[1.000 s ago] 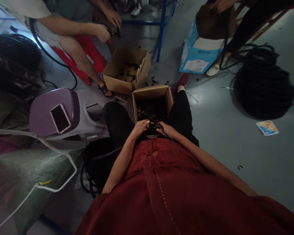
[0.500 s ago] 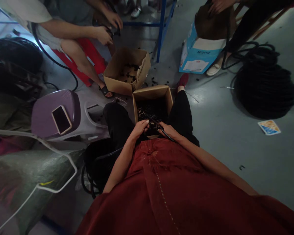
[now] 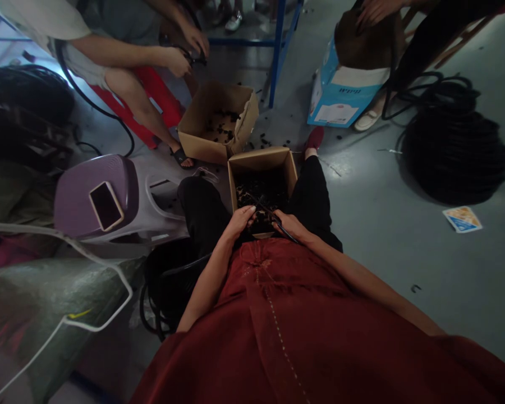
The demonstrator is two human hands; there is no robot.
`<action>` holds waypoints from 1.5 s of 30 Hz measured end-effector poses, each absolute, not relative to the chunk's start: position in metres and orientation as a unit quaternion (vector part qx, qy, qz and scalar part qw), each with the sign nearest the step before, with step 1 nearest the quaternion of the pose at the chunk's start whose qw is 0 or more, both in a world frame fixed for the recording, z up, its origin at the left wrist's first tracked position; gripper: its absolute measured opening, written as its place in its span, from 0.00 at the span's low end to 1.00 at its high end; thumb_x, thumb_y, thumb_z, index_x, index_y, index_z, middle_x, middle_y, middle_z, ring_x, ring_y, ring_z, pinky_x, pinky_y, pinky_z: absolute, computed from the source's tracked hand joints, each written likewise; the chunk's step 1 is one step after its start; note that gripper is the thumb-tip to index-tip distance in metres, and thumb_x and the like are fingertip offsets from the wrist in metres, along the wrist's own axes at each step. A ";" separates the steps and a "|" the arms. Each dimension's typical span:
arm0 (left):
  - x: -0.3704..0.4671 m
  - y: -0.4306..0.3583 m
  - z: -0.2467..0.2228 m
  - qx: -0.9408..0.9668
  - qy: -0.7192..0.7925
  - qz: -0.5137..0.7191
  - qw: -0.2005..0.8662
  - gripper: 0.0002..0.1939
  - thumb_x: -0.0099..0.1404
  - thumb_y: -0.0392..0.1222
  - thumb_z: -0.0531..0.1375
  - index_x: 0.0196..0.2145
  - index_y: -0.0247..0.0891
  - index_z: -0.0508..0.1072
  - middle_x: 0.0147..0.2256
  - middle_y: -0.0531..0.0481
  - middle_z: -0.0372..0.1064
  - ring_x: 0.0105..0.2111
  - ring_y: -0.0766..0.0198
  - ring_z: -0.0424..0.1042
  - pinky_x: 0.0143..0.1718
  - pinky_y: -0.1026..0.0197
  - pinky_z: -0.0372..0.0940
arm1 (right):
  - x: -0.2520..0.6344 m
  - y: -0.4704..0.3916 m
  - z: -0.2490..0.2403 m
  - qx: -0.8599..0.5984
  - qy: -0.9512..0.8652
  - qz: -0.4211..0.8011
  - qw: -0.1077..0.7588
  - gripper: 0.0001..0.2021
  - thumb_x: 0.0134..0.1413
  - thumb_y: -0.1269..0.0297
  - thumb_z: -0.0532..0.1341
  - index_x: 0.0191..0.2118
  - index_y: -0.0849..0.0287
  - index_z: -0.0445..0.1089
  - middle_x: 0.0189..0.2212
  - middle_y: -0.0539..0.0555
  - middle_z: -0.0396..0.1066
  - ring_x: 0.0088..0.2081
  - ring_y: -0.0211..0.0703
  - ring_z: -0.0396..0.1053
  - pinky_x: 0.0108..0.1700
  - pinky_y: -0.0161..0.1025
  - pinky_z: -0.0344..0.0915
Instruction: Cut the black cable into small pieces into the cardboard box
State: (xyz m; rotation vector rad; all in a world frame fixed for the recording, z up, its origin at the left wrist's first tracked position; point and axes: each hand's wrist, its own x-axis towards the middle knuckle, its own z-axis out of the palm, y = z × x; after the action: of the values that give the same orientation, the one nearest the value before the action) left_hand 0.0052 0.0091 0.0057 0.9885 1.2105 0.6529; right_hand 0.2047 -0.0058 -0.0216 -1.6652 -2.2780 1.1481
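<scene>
Just above the near side of an open cardboard box (image 3: 261, 159), my two hands are close together. My right hand (image 3: 289, 223) is closed around dark scissors (image 3: 273, 215), whose thin blades point up and left toward my other hand. My left hand (image 3: 240, 220) is closed in a pinch, seemingly on a black rubber strip; its fingers partly hide the piece. Many small black cut pieces (image 3: 263, 185) lie in the box between my legs. A length of black strip (image 3: 189, 266) emerges from a dark pile and passes behind my left forearm.
A second box (image 3: 204, 147) with black scraps stands beyond, near a co-worker's hands (image 3: 185, 56). A phone (image 3: 106, 206) rests on a purple stool (image 3: 73, 191) at left. To the right are a blue carton (image 3: 336, 95) and a large black coil (image 3: 457, 151).
The scissors blades have shifted slightly between my hands, which stay in nearly the same place. The co-worker's hands at upper left have moved a little.
</scene>
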 end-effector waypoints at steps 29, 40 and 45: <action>0.007 0.008 -0.004 0.386 0.546 0.301 0.680 0.19 0.56 0.51 0.58 0.39 0.33 0.71 0.24 0.55 0.62 0.17 0.77 0.54 0.19 0.69 0.49 | 0.206 -0.004 -0.026 -0.612 -0.688 0.381 0.080 0.14 0.53 0.60 0.54 0.46 0.56 0.64 0.34 0.54 0.73 0.34 0.43 0.70 0.33 0.32 0.57; 0.007 0.007 0.000 0.342 0.514 0.311 0.722 0.26 0.56 0.49 0.60 0.50 0.34 0.68 0.23 0.56 0.58 0.17 0.77 0.55 0.18 0.71 0.47 | 0.206 -0.003 -0.028 -0.617 -0.680 0.388 0.083 0.15 0.53 0.58 0.55 0.45 0.55 0.64 0.34 0.53 0.73 0.33 0.43 0.70 0.33 0.33 0.58; 0.005 0.006 0.005 0.338 0.464 0.315 0.756 0.30 0.56 0.50 0.60 0.54 0.33 0.64 0.23 0.56 0.57 0.18 0.77 0.54 0.18 0.70 0.47 | 0.207 -0.002 -0.031 -0.617 -0.683 0.384 0.075 0.15 0.52 0.58 0.55 0.46 0.55 0.64 0.34 0.53 0.73 0.34 0.43 0.70 0.32 0.32 0.58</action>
State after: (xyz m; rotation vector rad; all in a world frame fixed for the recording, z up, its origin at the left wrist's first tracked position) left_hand 0.0052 0.0058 0.0052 0.7381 1.0122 0.6869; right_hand 0.2066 -0.0022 -0.0315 -1.8503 -2.0480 1.1518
